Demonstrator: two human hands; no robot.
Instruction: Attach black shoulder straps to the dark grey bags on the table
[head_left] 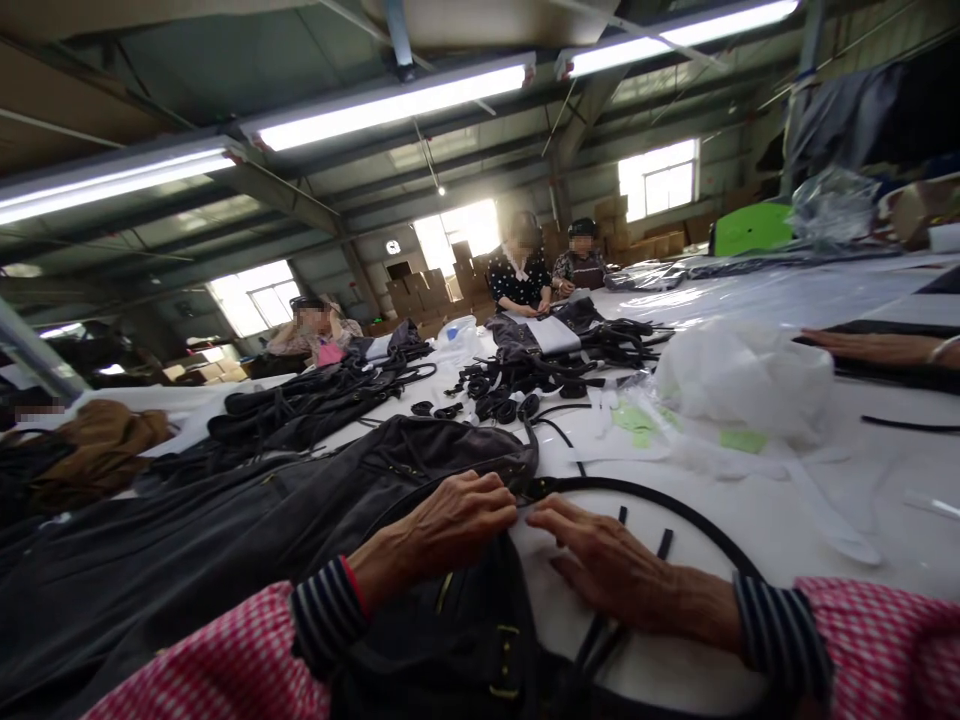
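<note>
A black bag (465, 630) with gold-coloured zip and metal fittings lies directly before me, and a long curved strap (675, 492) arches from it to the right. Over the bag's upper edge, my left hand (457, 520) is closed, fingers bent and pressed together; its thumb and palm side are hidden. My right hand (611, 560) is just right of it, low over the white tabletop, with fingers stretched forward and the thumb apart. Nothing shows in its grip. Narrow black strap ends (665, 545) stick out beyond and below the right wrist.
Dark grey fabric (225, 530) covers the left side. Rolled black straps (510, 400) are heaped mid-table, beside a white plastic bag (742, 380). Several people sit across the table, one in a dotted top (517, 275). Another person's hand (877, 346) rests on black material at right.
</note>
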